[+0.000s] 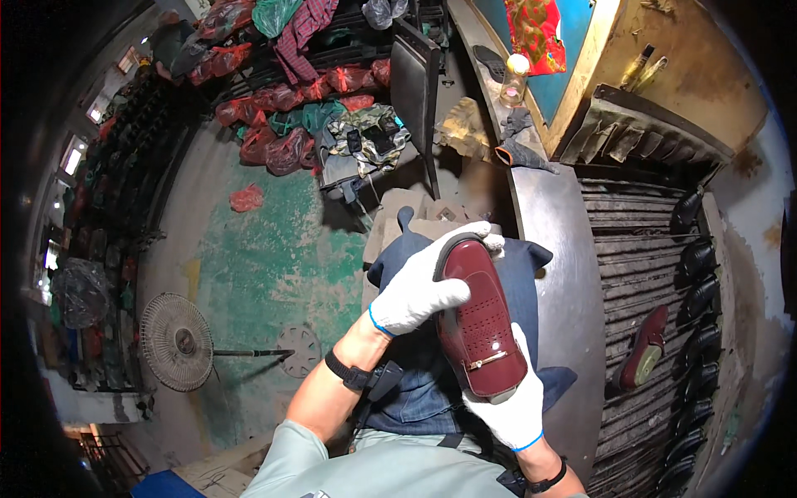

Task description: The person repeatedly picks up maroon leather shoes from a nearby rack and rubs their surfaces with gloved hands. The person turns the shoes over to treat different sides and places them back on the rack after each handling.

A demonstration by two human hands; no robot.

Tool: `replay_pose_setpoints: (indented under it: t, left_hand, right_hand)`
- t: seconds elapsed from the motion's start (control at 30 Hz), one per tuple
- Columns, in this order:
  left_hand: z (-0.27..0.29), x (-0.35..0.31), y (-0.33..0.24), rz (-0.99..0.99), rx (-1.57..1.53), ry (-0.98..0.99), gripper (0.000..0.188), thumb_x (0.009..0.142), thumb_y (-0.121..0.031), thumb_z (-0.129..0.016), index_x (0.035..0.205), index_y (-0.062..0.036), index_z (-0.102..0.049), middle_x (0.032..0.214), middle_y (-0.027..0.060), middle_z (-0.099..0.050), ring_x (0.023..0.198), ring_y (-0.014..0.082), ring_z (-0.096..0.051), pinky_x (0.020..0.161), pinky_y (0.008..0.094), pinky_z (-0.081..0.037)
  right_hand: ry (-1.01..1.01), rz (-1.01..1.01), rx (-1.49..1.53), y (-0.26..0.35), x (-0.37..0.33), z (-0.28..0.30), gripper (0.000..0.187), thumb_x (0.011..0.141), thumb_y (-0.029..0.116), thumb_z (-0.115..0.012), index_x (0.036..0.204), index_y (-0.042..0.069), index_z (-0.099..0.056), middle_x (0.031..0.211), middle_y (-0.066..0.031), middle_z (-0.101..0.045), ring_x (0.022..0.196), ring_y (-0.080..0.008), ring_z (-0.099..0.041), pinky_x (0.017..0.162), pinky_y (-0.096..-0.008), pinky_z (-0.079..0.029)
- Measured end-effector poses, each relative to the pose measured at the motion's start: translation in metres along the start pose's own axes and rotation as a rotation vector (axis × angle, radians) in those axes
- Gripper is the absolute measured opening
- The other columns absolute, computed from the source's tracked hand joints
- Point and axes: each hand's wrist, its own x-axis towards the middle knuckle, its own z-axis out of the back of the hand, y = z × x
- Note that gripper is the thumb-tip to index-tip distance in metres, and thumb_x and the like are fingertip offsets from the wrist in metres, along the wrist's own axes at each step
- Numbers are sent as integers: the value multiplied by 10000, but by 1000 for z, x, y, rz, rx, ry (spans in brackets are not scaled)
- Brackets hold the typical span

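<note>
While the dark red shoe (pixel 481 311) is held above the denim-covered lap (pixel 423 407), the gloved left hand (pixel 418 286) clasps its far part and the gloved right hand (pixel 516 404) cups its near end, seemingly for steady support, although some fingers beneath are hidden.

Saw glossy burgundy on the held shoe (pixel 481 290), dotted with rows of dark perforations, and pale gold on its metal strip (pixel 486 360). Noted plain white on the left glove (pixel 415 286) and right glove (pixel 515 407), with bright blue edging at the cuffs. Found soft grey-green on the shirt (pixel 365 475), black on the wristbands (pixel 353 376), deep blue on the denim (pixel 521 286). Picked out patchy green and grey on the floor (pixel 282 220), red checks on the hanging cloth (pixel 303 37), camouflage on the fabric (pixel 369 156). Spotted burgundy again on the second shoe (pixel 643 344), black on the racked shoes (pixel 701 299), cream on the fan (pixel 183 336).
</note>
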Motion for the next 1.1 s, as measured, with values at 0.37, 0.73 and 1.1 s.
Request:
replay_pose_setpoints:
  t: [0.37,0.73,1.1]
  left_hand:
    - [-2,-1,-2,89,-67,-162,782,981,-87,-803,1674,11,-453,1666,153,-566,1481,271,-599,1256,417,-476]
    - [3,-5,-8,95,353,-391,716,917,-159,-896,1535,1,-572,1376,107,-696,1258,199,-671,1124,369,-551]
    - [70,-33,44,87,-549,-739,510,1103,-349,-696,1491,-28,-614,1391,215,-737,1255,361,-736,1072,539,-626]
  right_hand:
    - [5,-5,14,-5,8,-11,1058,773,178,-975,1653,-55,-436,1353,-174,-776,1159,-240,-778,1045,-356,-604]
    - [50,0,20,-9,21,-16,1137,759,158,-979,1687,-78,-366,1467,-207,-705,1295,-267,-723,1129,-387,-561]
    - [392,-435,1063,-65,17,13,816,1056,532,-716,1637,16,-466,1598,-258,-585,1405,-390,-635,1147,-537,-533]
